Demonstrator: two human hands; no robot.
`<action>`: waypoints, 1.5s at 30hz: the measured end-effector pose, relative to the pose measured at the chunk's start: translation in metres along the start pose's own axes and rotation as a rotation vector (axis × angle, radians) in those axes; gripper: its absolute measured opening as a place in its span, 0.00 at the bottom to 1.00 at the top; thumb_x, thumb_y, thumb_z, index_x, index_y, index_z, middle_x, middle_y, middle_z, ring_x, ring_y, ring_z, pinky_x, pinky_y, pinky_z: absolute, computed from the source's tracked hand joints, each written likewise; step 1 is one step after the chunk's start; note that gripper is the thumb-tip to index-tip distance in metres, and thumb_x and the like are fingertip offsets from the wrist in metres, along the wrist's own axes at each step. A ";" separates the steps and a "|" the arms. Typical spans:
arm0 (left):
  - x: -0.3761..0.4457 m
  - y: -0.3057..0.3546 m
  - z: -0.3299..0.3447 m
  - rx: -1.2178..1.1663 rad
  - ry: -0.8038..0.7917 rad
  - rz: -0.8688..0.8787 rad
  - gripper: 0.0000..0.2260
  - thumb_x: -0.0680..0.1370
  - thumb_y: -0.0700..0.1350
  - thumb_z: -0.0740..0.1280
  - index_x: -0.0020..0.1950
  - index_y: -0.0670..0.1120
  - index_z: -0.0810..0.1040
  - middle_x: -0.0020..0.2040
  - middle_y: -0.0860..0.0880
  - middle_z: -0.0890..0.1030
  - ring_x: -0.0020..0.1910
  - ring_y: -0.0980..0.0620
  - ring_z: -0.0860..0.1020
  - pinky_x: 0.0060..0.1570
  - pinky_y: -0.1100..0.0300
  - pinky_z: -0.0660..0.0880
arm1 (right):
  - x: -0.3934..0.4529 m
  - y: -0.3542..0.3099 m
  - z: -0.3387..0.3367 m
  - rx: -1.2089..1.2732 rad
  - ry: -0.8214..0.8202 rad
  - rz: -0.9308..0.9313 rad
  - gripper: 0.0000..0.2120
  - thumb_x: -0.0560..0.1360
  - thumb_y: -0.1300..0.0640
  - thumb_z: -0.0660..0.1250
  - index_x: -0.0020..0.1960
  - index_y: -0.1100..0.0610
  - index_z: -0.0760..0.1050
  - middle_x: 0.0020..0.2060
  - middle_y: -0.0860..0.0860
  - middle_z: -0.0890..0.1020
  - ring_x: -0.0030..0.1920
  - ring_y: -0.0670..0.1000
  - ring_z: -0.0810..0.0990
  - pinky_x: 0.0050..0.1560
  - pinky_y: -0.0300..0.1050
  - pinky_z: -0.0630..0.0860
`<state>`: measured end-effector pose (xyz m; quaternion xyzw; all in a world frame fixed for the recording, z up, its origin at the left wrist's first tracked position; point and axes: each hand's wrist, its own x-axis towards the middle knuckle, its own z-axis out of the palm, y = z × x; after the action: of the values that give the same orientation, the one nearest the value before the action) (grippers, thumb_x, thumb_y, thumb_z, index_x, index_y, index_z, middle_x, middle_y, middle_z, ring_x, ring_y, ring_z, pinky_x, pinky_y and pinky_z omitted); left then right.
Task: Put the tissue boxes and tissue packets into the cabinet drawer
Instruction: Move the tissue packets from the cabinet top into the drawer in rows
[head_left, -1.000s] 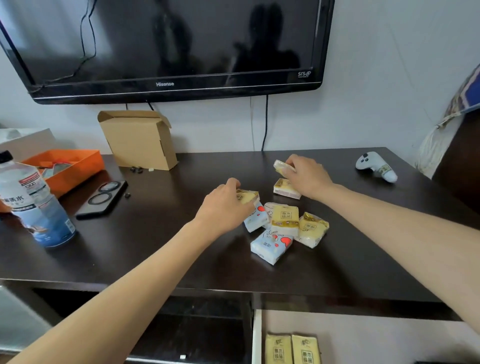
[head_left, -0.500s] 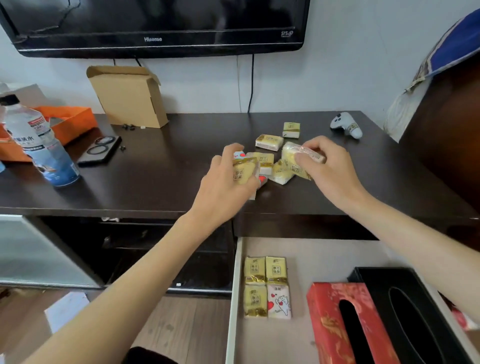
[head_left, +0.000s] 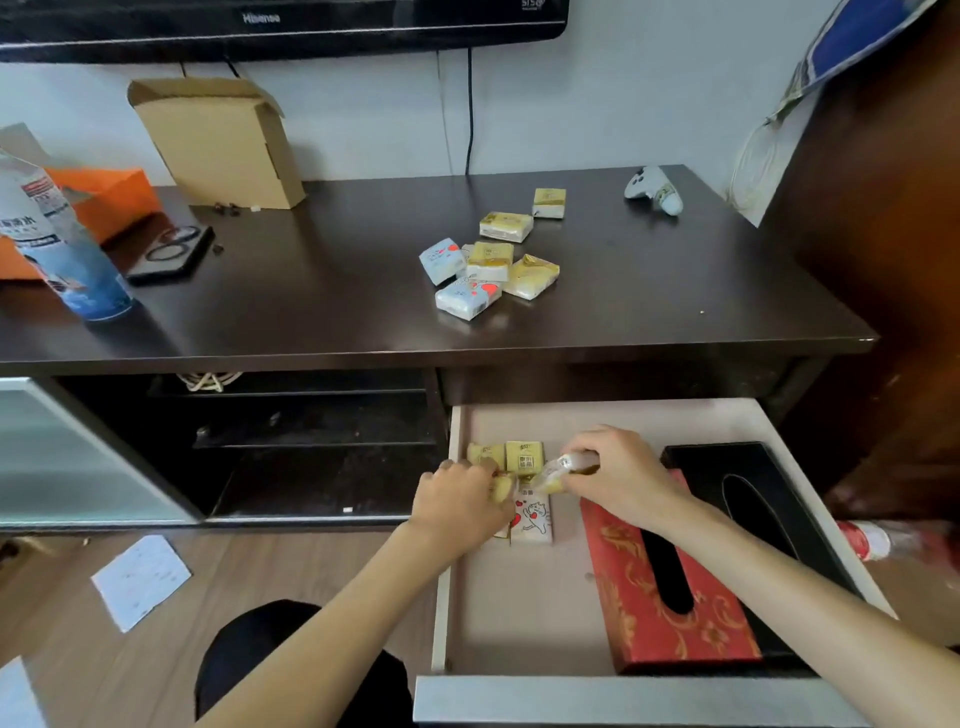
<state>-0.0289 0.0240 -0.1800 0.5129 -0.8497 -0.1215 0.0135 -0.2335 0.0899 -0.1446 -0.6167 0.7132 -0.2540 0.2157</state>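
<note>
Dark glossy cabinet top (head_left: 311, 291) carries seven soft film-wrapped tissue packets (head_left: 488, 265). From the head view we note both hands inside the open pale drawer (head_left: 519, 613): our left hand (head_left: 460, 506) closed on a yellow packet (head_left: 503, 487), our right hand (head_left: 618, 475) pinching another packet (head_left: 566, 467), just right of the flat rows (head_left: 524, 462) they join. Rigid red tissue box (head_left: 670, 587) and black tissue box (head_left: 753, 519) lie lengthwise, further right

Head camera looks steeply down, close above the open drawer (head_left: 613, 423).
</note>
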 end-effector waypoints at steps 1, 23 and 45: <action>0.000 0.003 0.002 0.061 -0.003 0.004 0.22 0.76 0.63 0.58 0.61 0.51 0.76 0.52 0.47 0.81 0.57 0.43 0.76 0.54 0.48 0.71 | -0.004 0.002 0.001 -0.021 -0.001 -0.009 0.03 0.70 0.56 0.76 0.43 0.51 0.83 0.40 0.46 0.80 0.42 0.49 0.79 0.41 0.50 0.75; -0.066 0.002 0.048 0.451 -0.081 0.265 0.29 0.80 0.63 0.45 0.67 0.48 0.72 0.62 0.45 0.78 0.66 0.41 0.71 0.69 0.30 0.46 | -0.059 0.023 0.069 -0.834 -0.389 -0.353 0.39 0.68 0.27 0.64 0.66 0.55 0.75 0.62 0.52 0.77 0.66 0.56 0.73 0.78 0.61 0.50; -0.068 -0.014 0.041 0.458 -0.106 0.378 0.21 0.76 0.52 0.68 0.68 0.50 0.73 0.65 0.46 0.74 0.67 0.43 0.69 0.72 0.35 0.48 | -0.066 0.012 0.079 -0.840 -0.364 -0.377 0.28 0.71 0.40 0.71 0.65 0.56 0.76 0.62 0.52 0.79 0.64 0.56 0.74 0.72 0.53 0.60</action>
<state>0.0094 0.0854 -0.2154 0.3283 -0.9349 0.0511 -0.1247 -0.1841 0.1489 -0.2135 -0.8029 0.5808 0.1328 0.0196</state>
